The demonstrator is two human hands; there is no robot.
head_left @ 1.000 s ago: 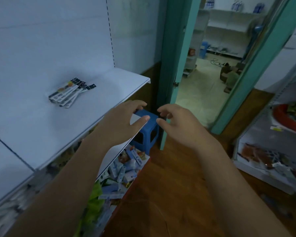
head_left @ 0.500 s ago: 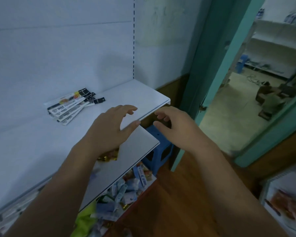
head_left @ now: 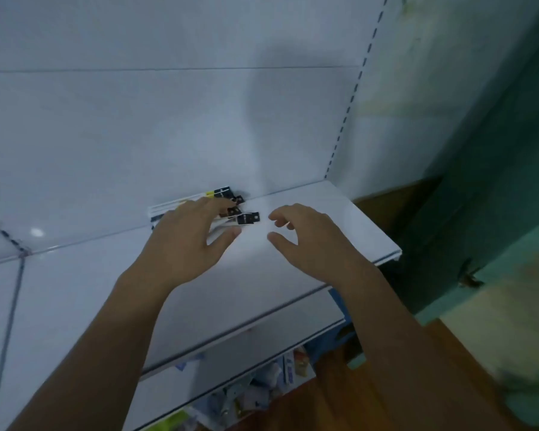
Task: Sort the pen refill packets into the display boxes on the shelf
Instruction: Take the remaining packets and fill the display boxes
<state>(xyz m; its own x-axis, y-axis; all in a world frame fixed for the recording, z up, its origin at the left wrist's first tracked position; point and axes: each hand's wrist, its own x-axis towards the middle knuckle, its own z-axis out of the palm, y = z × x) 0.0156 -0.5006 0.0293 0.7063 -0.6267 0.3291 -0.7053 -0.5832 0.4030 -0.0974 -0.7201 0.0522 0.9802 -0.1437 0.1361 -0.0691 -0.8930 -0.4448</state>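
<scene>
as a person leans in over a white shelf (head_left: 324,213), a fanned heap of pen refill packets (head_left: 246,218) lies near its back wall, at twelve o'clock from the wrists. the left hand (head_left: 187,241) is spread over most of the heap, fingers stretched, thumb out to the side; whether the fingertips press the packets cannot be told. the right hand (head_left: 308,241) hovers at three o'clock of the heap, just beside the black header tabs, fingers loosely curled and holding nothing. the hands are apart, neither clamped on anything. no display boxes are in view, so the sorting looks barely begun and the step in hand is gathering the heap. the packets look thin, flat and slick on a glossy shelf, so a pinch from above would likely scatter them. a better way would be to pin the heap flat with the left fingers and slip the right thumb under the tabs. the edges should be squared before lifting, tabs facing up so the kinds can be read. a loose packet could slide toward six o'clock and drop among the goods on the lower shelf (head_left: 255,396)
</scene>
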